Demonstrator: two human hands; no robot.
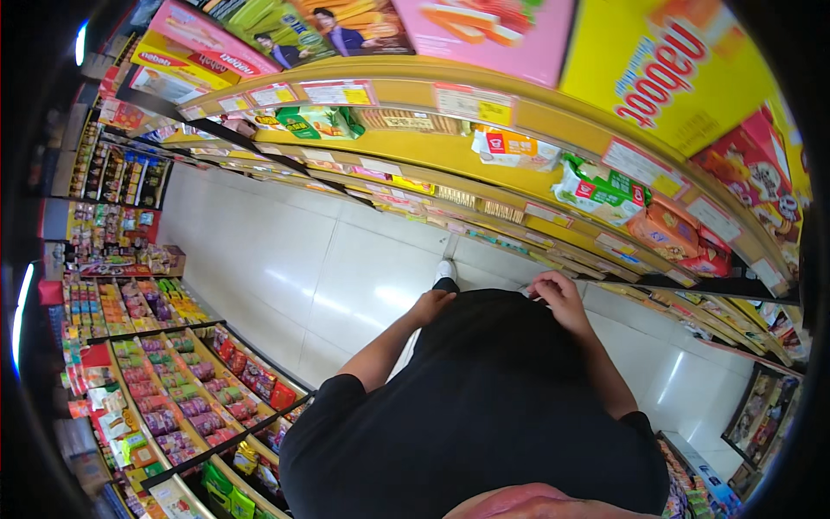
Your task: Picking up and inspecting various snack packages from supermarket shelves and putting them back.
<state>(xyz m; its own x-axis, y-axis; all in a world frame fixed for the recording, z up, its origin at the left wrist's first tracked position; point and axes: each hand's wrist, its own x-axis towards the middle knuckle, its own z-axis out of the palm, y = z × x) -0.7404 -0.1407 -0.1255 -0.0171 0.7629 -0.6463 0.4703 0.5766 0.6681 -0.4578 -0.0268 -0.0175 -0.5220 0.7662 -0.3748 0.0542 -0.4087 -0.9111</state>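
My left hand (433,306) rests low at the front left of my black shirt, its fingers partly hidden against the cloth; whether it holds anything I cannot tell. On the other side, my right hand (556,292) hangs before the shirt with curled fingers, near the shelf edge; a small pale bit shows by its fingertips, too unclear to name. Beyond the hands, a yellow shelf (415,146) carries a green-and-white snack pack (600,191), an orange-and-white pack (515,149) and an orange pack (663,227). Large yellow (668,71) and pink (489,36) wafer boxes stand above.
Shelf fronts with price tags (473,102) curve across the top and right. Sloped bins of packaged sweets (194,389) stand at the lower left, with more stocked racks (123,168) behind. Pale floor tiles (279,240) run between them. A low display (765,415) stands at the right.
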